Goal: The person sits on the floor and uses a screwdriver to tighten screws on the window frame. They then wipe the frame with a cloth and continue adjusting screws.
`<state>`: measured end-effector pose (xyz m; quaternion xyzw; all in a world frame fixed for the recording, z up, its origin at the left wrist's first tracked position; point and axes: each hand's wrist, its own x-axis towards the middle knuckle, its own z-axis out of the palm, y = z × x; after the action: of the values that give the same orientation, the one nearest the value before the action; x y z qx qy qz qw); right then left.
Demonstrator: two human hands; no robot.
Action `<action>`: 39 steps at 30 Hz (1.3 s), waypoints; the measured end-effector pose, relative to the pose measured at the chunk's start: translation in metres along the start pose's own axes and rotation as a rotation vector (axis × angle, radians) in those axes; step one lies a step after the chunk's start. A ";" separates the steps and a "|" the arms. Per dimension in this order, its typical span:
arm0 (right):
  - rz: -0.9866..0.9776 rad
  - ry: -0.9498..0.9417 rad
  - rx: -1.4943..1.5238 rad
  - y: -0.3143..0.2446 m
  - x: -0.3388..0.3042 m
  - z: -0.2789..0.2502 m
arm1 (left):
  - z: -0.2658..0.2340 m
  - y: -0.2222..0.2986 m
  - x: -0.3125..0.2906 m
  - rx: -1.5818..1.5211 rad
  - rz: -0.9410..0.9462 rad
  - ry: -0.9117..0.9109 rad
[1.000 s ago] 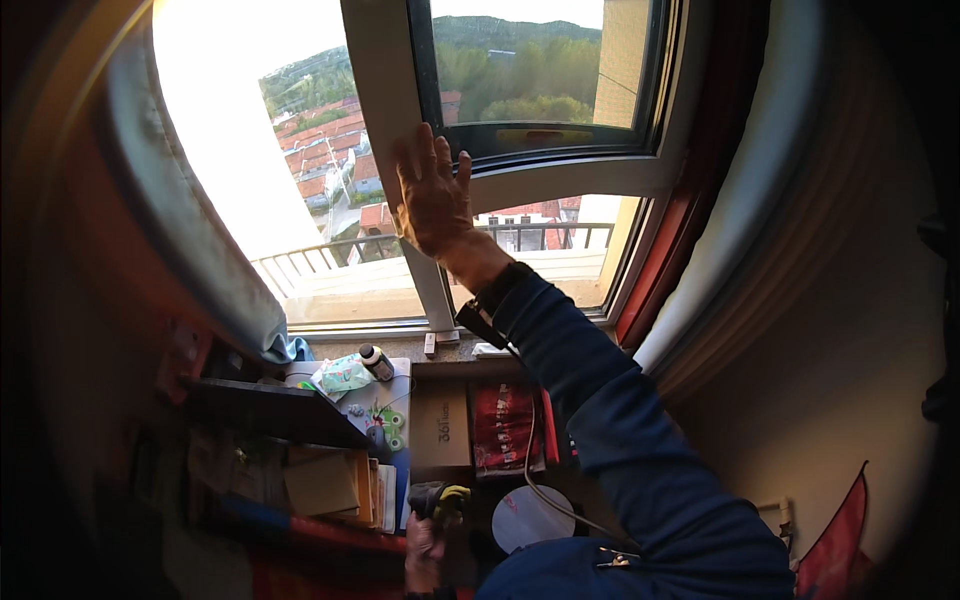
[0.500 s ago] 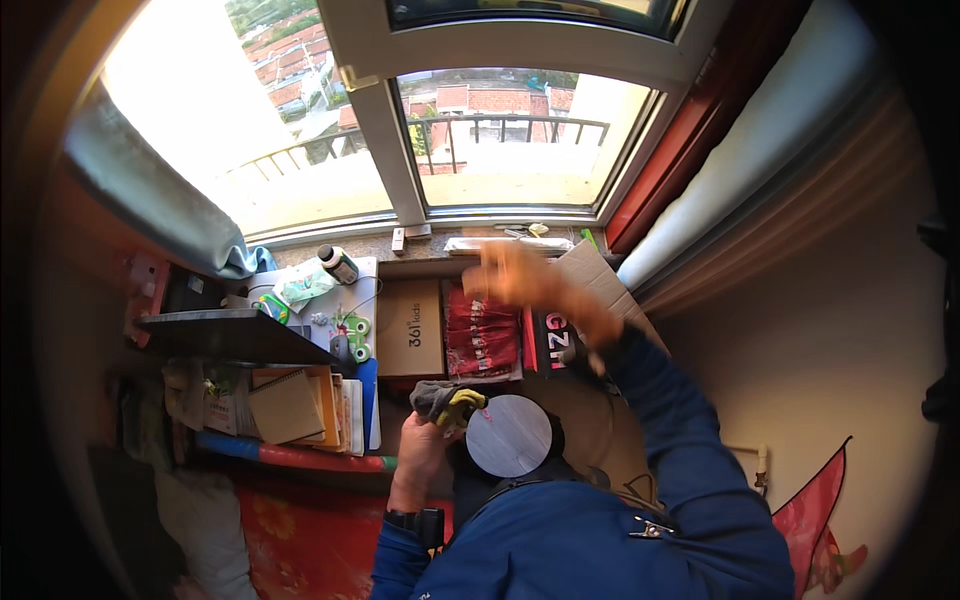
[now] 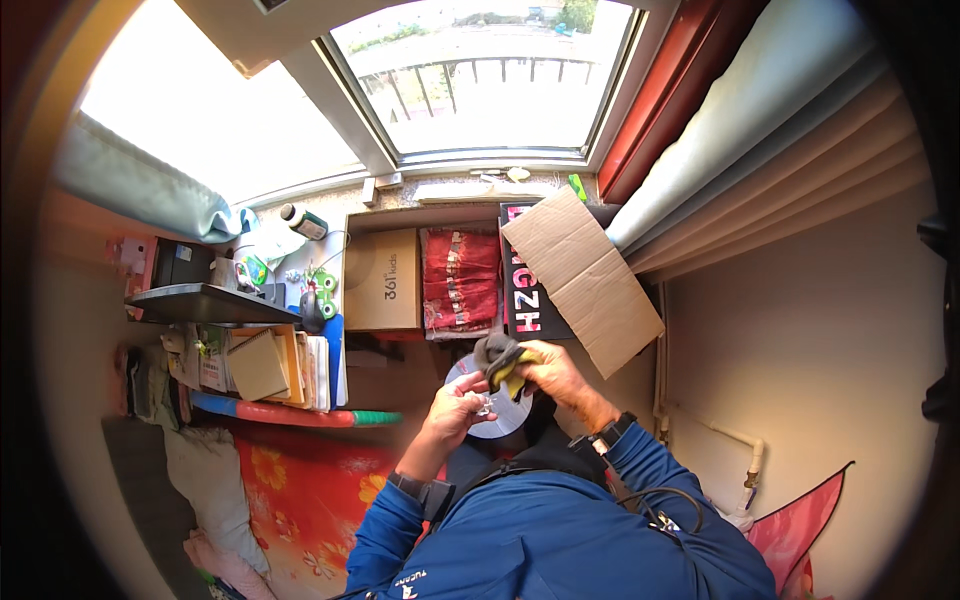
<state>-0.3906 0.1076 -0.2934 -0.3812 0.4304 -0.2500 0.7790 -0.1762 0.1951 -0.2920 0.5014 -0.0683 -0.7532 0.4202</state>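
Note:
Above the round grey disc [image 3: 494, 425], both my hands are close together. My right hand [image 3: 556, 374] is closed around a crumpled grey-and-yellow cloth [image 3: 503, 362]; its exact kind is unclear. Just left of it, my left hand [image 3: 455, 408] pinches a small silvery thing [image 3: 487, 409] too small to make out. The cloth hangs next to the left fingertips, and I cannot tell whether they touch it. The disc lies low in front of my body, partly covered by the hands and cloth.
Beyond my hands stand a brown cardboard box [image 3: 385, 280], red packages [image 3: 461, 280] and a black box [image 3: 521, 315] under a cardboard sheet [image 3: 585, 275]. Left are a dark screen [image 3: 215, 304], books and papers [image 3: 290, 370]. A pipe [image 3: 745, 450] runs along the right wall.
My right hand has come down from the window side and now holds the cloth, which was in my left hand. My left hand has moved right, and the view has shifted.

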 end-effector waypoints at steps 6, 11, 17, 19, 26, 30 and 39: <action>-0.248 0.072 0.262 -0.053 0.020 -0.083 | 0.034 -0.002 0.039 -0.024 0.060 -0.039; -0.067 0.367 0.080 -0.062 0.060 -0.138 | 0.073 0.013 0.069 -0.075 0.119 -0.119; -0.016 0.416 -0.084 -0.015 0.058 -0.180 | 0.088 0.019 0.063 -0.200 0.169 -0.113; -0.014 0.438 -0.091 -0.008 0.052 -0.186 | 0.091 0.019 0.061 -0.261 0.184 -0.088; -0.032 0.387 -0.161 0.022 0.018 -0.175 | 0.089 0.015 0.040 -0.471 0.232 -0.130; 0.087 0.197 -0.179 0.047 -0.008 -0.141 | 0.072 -0.003 0.022 -0.334 0.342 -0.160; 0.273 -0.519 -0.296 0.005 -0.024 0.000 | 0.017 -0.058 -0.036 -0.474 0.354 -0.029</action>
<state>-0.4025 0.1275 -0.2860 -0.4802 0.2965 0.0273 0.8251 -0.2172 0.2521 -0.2886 0.3587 0.0171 -0.6702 0.6495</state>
